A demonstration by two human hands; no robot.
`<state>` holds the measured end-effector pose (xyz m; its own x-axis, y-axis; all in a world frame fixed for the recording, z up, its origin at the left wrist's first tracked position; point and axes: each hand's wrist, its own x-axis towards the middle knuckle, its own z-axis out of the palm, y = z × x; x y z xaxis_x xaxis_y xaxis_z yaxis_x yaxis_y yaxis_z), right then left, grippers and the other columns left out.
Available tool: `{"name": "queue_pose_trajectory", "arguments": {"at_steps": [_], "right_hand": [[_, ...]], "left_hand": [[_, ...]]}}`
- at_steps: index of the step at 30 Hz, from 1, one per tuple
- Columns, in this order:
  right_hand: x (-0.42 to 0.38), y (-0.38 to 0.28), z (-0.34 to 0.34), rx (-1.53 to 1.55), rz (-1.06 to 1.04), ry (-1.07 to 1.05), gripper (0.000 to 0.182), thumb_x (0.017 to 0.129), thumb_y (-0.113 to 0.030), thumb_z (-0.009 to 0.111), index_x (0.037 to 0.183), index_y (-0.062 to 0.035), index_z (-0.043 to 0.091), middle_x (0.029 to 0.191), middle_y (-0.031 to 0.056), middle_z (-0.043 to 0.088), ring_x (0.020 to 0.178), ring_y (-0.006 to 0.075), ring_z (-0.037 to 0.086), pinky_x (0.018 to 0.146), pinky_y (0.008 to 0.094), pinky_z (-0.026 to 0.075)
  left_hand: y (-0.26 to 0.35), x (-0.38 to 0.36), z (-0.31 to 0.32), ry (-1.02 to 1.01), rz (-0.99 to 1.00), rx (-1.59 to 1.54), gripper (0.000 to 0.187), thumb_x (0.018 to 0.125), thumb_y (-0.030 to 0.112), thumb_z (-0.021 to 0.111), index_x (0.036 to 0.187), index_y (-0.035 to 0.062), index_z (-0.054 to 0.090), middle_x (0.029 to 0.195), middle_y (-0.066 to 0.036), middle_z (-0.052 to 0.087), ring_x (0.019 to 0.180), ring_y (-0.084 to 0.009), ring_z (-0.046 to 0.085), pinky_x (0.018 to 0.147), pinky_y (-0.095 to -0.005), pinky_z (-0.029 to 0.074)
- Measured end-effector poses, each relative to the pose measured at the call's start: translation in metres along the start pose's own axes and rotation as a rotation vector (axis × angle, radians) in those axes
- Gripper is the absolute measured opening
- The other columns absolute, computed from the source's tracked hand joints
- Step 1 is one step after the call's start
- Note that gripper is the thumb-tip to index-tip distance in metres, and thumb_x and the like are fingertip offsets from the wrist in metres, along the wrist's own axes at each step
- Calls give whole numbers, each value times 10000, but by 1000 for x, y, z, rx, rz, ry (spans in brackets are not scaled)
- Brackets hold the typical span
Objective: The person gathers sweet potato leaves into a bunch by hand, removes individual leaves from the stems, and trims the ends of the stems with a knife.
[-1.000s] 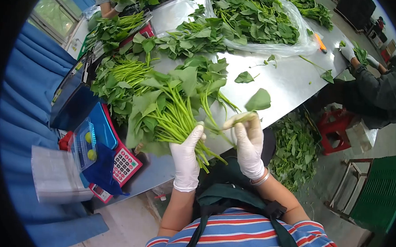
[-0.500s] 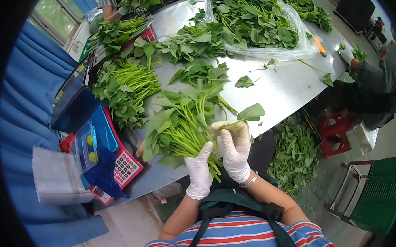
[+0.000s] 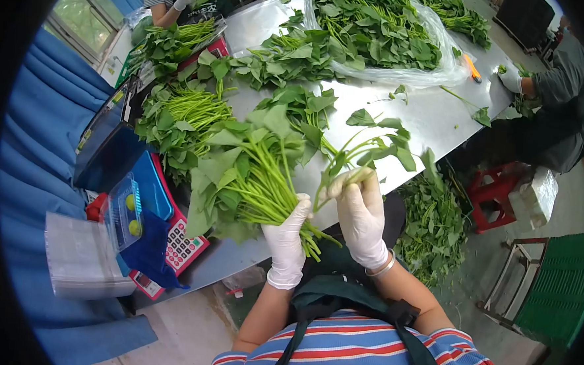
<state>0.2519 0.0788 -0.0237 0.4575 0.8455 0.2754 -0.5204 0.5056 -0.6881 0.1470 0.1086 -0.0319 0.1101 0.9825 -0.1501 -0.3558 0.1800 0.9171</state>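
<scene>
A thick bunch of leafy green stems (image 3: 268, 188) is gripped in my left hand (image 3: 287, 238), which wears a white glove. Its leaves point up and left, and the cut ends stick out below my fingers. My right hand (image 3: 359, 216), also gloved, pinches a few loose leafy stems (image 3: 366, 147) just right of the bunch. Beyond my hands, a small pile of the same greens (image 3: 302, 110) lies on the metal table (image 3: 433, 127).
A stacked bundle of greens (image 3: 183, 117) sits on the left, near a pink scale with keypad (image 3: 181, 246) and a clear plastic box (image 3: 125, 213). An open plastic bag (image 3: 436, 78) holds greens. An orange-handled tool (image 3: 471, 67) lies right. Two co-workers handle greens; a red stool (image 3: 493, 196) stands below.
My left hand with the bunch has shifted slightly left. My right hand has moved right, away from the bunch, and more leafy stems now show in its fingers.
</scene>
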Motion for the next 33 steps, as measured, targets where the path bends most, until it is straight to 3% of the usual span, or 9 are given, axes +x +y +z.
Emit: {"name": "queue_pose_trajectory", "arguments": {"at_steps": [9, 12, 14, 23, 26, 27, 28, 30, 33], "right_hand": [[-6, 2, -1, 170, 213, 32, 119, 938, -165, 452, 975, -75, 382, 829, 60, 468, 781, 188, 484, 795, 373, 404], [-15, 6, -4, 83, 144, -6, 128, 937, -172, 459, 964, -68, 388, 818, 58, 468, 765, 171, 459, 775, 339, 391], [-22, 14, -12, 124, 141, -37, 138, 937, -152, 463, 986, -51, 383, 836, 65, 478, 823, 173, 489, 830, 392, 434], [-37, 7, -37, 60, 246, -30, 131, 917, -129, 496, 983, -40, 427, 803, 46, 482, 767, 132, 461, 753, 273, 387], [-17, -9, -39, -603, -64, 277, 65, 904, -50, 406, 947, -29, 449, 822, 60, 521, 750, 122, 456, 755, 250, 381], [-7, -13, -45, -770, -223, 504, 146, 918, -70, 415, 1045, -10, 458, 974, 89, 527, 877, 141, 485, 817, 236, 377], [3, -15, -50, -522, -294, 760, 321, 926, -125, 437, 1219, 2, 401, 1171, 111, 469, 1053, 166, 465, 898, 244, 354], [3, -25, -66, -295, -207, 832, 478, 929, -176, 451, 1341, 1, 285, 1289, 113, 397, 1177, 188, 404, 965, 265, 316], [-6, -16, -46, -545, -55, 720, 500, 920, -178, 455, 1354, -4, 277, 1297, 105, 399, 1158, 180, 411, 965, 278, 316]], "left_hand": [[1, -1, 3, -149, -108, 37, 198, 795, 27, 655, 972, 13, 569, 810, -32, 595, 649, -94, 542, 593, -219, 450], [-10, 4, -3, 27, -151, -132, 197, 809, 59, 652, 982, 26, 565, 843, -17, 589, 680, -89, 533, 606, -215, 432], [-11, 7, -5, 30, -147, -202, 202, 809, 76, 657, 987, 37, 570, 851, -2, 576, 701, -85, 525, 615, -209, 416], [3, 6, 3, 157, -75, -65, 197, 771, 27, 686, 923, 41, 563, 787, -5, 565, 634, -90, 523, 586, -223, 448], [1, 2, 2, 88, 14, 17, 209, 749, -33, 684, 913, 21, 566, 784, -26, 585, 633, -95, 547, 574, -234, 467], [2, 0, 5, 69, 61, 48, 195, 759, -4, 683, 914, 25, 568, 782, -21, 579, 620, -93, 535, 569, -228, 456], [4, -2, 6, 46, 109, 79, 184, 769, 24, 682, 915, 30, 569, 780, -16, 573, 606, -90, 522, 563, -223, 446], [0, 1, 2, 22, 113, 100, 187, 765, 9, 677, 918, 24, 571, 790, -24, 582, 618, -93, 531, 569, -223, 450], [-4, 0, 6, -5, 116, 121, 194, 758, -16, 669, 924, 15, 573, 804, -36, 595, 641, -96, 546, 582, -221, 457]]}}
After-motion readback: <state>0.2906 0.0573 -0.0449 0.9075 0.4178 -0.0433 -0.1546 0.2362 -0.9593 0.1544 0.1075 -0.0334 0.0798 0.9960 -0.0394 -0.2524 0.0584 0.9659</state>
